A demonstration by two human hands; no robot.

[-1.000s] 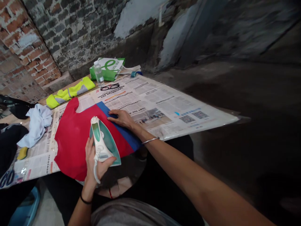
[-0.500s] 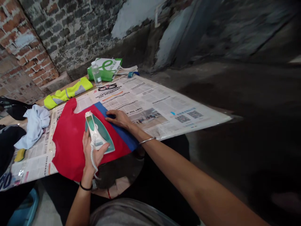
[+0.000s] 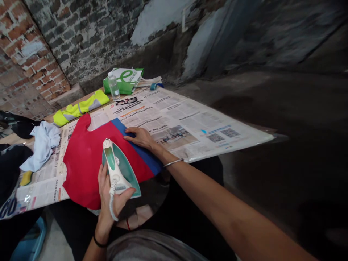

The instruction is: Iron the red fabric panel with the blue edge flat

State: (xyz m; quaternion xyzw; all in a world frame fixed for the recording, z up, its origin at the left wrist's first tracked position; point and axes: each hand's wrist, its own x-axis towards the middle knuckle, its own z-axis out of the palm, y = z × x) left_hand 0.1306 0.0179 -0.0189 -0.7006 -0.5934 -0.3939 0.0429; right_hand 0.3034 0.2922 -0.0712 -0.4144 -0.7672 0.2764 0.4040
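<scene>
A white and teal iron (image 3: 119,173) is gripped in my left hand (image 3: 111,195), over the lower part of a red cloth piece (image 3: 81,159). Its rear end reaches past the cloth's near edge. Along the right side of the red cloth runs a blue strip (image 3: 145,157). My right hand (image 3: 140,137) rests on the upper part of that strip, thumb and fingers apart, holding nothing. The iron's white cord hangs down over my left palm and wrist. Whether the iron touches the cloth is hard to tell.
Newspaper (image 3: 174,116) under clear plastic covers the table. Toward the back are glasses (image 3: 126,101), a bottle (image 3: 113,86), a green-white bag (image 3: 126,80) and a yellow reflective cloth (image 3: 81,107). At left lie a pale cloth (image 3: 42,145), a sponge (image 3: 26,178) and scissors (image 3: 8,207).
My left hand has drawn the iron nearer to my body and slightly right, uncovering more red cloth. My right hand stays on the blue strip. The view has shifted slightly.
</scene>
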